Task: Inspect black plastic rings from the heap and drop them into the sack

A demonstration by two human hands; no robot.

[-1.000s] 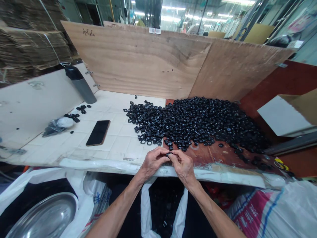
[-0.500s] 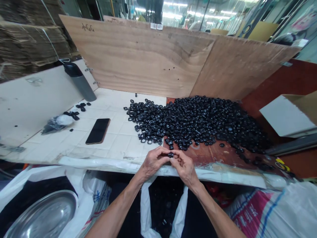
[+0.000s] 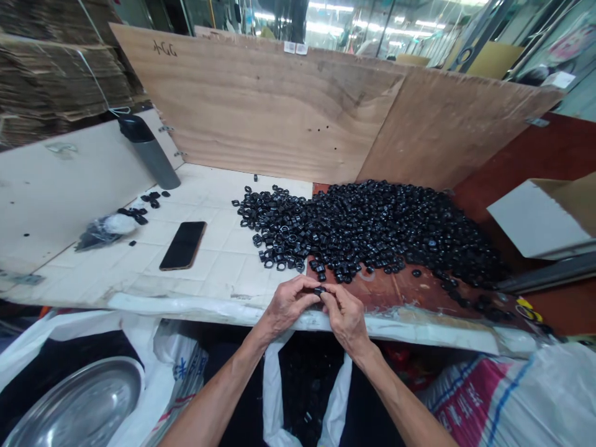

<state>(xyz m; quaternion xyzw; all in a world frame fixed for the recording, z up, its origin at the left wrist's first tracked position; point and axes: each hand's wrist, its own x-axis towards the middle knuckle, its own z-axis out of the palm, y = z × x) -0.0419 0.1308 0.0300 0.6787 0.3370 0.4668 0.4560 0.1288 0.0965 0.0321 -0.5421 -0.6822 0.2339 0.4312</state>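
Between the fingertips of both hands is a small black plastic part (image 3: 319, 290), held at the table's front edge. My left hand (image 3: 289, 302) pinches it from the left, thumb below and forefinger above. On the other side my right hand (image 3: 345, 310) grips it with thumb and forefinger, the other fingers curled. The fingers hide most of the part. Just beyond lies a wide heap of black ring-shaped plastic parts (image 3: 372, 223), some loose at its left end. Below the hands an open white bag (image 3: 274, 397) holds more black parts.
On the left of the table (image 3: 223, 248) lie a phone (image 3: 183, 246), a grey bottle (image 3: 156, 161) and a clear plastic bag (image 3: 105, 230). Wooden boards (image 3: 261, 105) wall the back. A white box (image 3: 540, 217) stands right. A metal basin (image 3: 84, 403) sits low left, a filled sack (image 3: 521, 397) low right.
The right thumb and fingers have shifted slightly around the small black part. Both hands stay at the same place by the table edge; the view has moved a little.
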